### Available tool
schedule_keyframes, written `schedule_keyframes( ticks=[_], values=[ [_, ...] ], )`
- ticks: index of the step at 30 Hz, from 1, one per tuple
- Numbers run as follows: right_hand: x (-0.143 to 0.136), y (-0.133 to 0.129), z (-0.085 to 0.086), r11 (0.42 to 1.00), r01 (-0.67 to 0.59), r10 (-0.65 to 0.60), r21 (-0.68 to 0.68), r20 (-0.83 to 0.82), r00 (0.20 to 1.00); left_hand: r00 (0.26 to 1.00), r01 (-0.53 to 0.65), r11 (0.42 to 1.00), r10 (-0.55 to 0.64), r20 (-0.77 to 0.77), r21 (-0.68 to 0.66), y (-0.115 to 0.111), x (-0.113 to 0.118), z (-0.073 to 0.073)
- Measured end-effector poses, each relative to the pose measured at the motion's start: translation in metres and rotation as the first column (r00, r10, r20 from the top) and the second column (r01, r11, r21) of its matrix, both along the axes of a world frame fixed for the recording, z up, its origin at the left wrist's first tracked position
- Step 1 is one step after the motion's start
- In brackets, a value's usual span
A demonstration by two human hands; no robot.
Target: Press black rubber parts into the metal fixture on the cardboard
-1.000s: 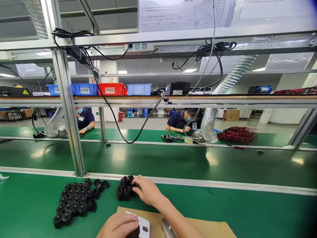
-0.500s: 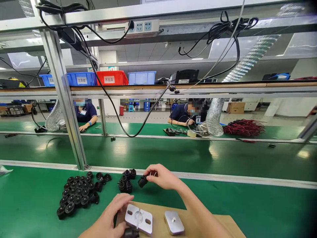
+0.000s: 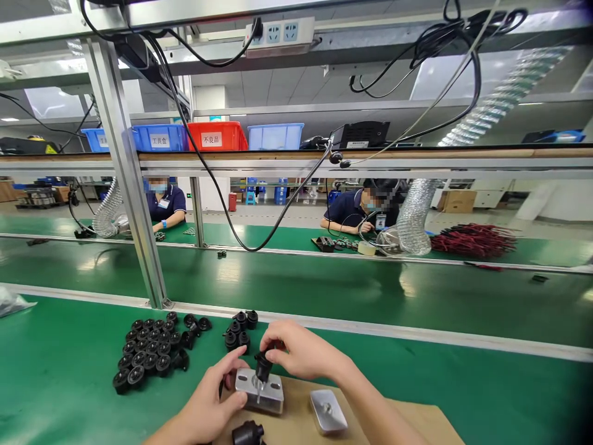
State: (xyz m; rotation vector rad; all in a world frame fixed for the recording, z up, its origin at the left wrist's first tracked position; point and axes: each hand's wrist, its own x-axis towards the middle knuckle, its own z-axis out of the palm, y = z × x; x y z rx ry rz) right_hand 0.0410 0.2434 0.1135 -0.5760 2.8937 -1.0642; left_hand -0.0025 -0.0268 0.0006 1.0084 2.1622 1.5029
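At the bottom centre of the frame a loose black part lies on the brown board, partly cut off by the lower edge. Just right of it sits a small metal block with rounded corners, lying free on the board.

The left hand comes in from the lower left — its fingers are curled around the left end of the metal fixture plate, thumb on top, holding the plate against the board. The right hand reaches in from the lower right and pinches a black plastic cap between thumb and fingertips; the cap stands upright at the middle of the plate, its lower end touching the plate's top face.

Behind the hands, in the lower middle of the frame, a small cluster of black caps stands on the green mat, near the right hand's knuckles. To the left a larger group of black wheels lies packed in rows.

Beyond the mat's white edge runs a green conveyor belt, and an aluminium post rises at the left. On the far side of the belt two seated people in dark shirts — one at centre left, one at centre right — work at their own bench, with a bundle of red wires further right. Blue and red bins stand on the upper shelf.
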Motion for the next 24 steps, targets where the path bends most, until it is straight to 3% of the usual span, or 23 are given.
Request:
schedule_keyframes(
  ticks=[14, 24],
  values=[
    [0.006, -0.016, 0.001, 0.99, -0.094, 0.101, 0.102, -0.061, 0.993, 0.999, -0.031, 0.999, 0.03, 0.03, 0.035, 0.0, -0.002, -0.009],
    [0.01, -0.013, 0.002, 0.986, -0.046, 0.041, 0.159, 0.036, 0.999, 0.991, -0.023, 0.993, 0.007, 0.133, 0.118, 0.005, -0.006, -0.004]
  ],
)
